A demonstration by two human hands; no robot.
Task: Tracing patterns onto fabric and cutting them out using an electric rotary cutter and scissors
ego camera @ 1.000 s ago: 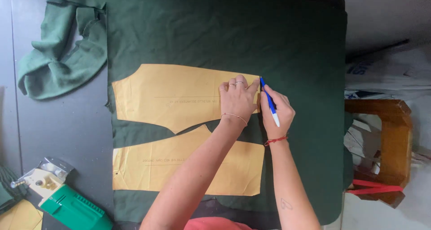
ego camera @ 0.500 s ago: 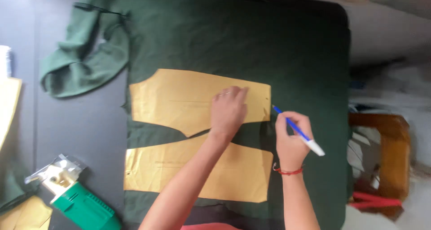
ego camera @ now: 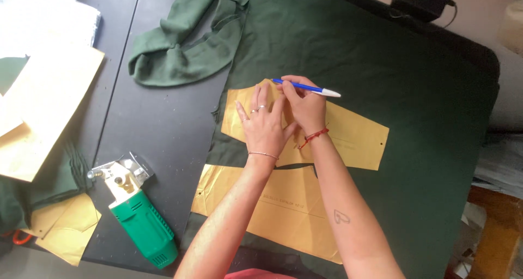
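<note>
Both my forearms extend from the lower edge of the view, converging toward the centre. My left hand (ego camera: 265, 127) lies flat, palm down, fingers spread and pointing away from me; rings show on two fingers and a thin bracelet circles the wrist. My right hand (ego camera: 305, 107) sits just beside it, touching at the thumb side, fingers curled into a closed grip around a slim object held nearly level. A red cord circles the right wrist. A small heart mark shows on the right forearm.
</note>
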